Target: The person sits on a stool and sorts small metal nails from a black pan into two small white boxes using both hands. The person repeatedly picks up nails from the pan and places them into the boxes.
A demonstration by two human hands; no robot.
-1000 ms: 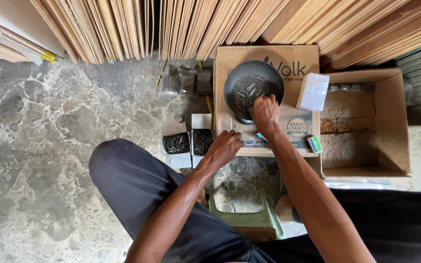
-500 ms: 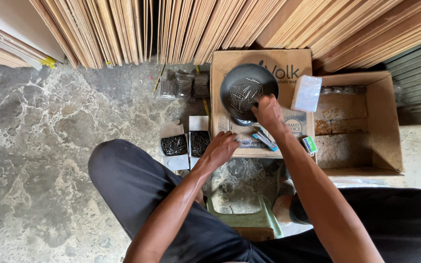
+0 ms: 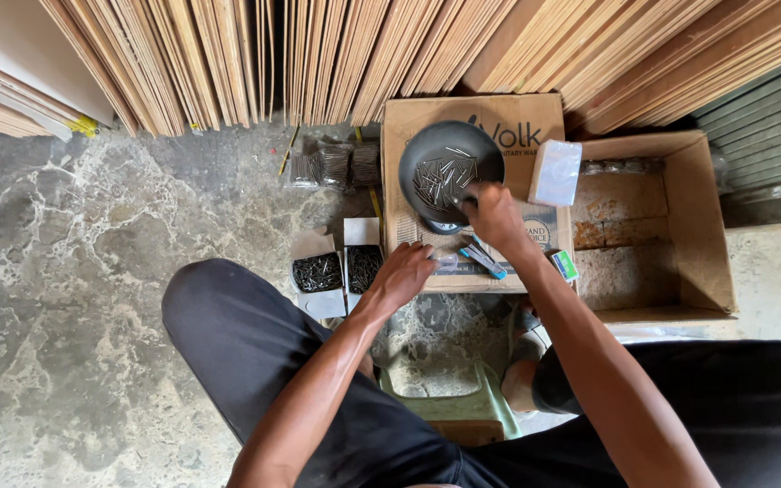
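A black bowl (image 3: 445, 167) with several loose nails in it sits on a closed cardboard box (image 3: 517, 126) in front of me. My right hand (image 3: 496, 220) is at the bowl's near rim, its fingertips pinched together on a few nails. My left hand (image 3: 406, 274) rests at the box's near left edge, fingers curled on a small clear plastic bag (image 3: 446, 263). A blue-handled tool (image 3: 481, 260) lies on the box between my hands.
Two small open boxes of nails (image 3: 316, 271) (image 3: 363, 267) lie on the stone floor to the left. Bagged nails (image 3: 332, 165) lie further back. A white packet (image 3: 555, 172) leans by an open carton (image 3: 707, 226). Plywood sheets (image 3: 363, 54) stand behind. I sit on a green stool (image 3: 463, 407).
My right hand has drawn back from over the bowl's middle to its near rim. The left hand has hardly moved.
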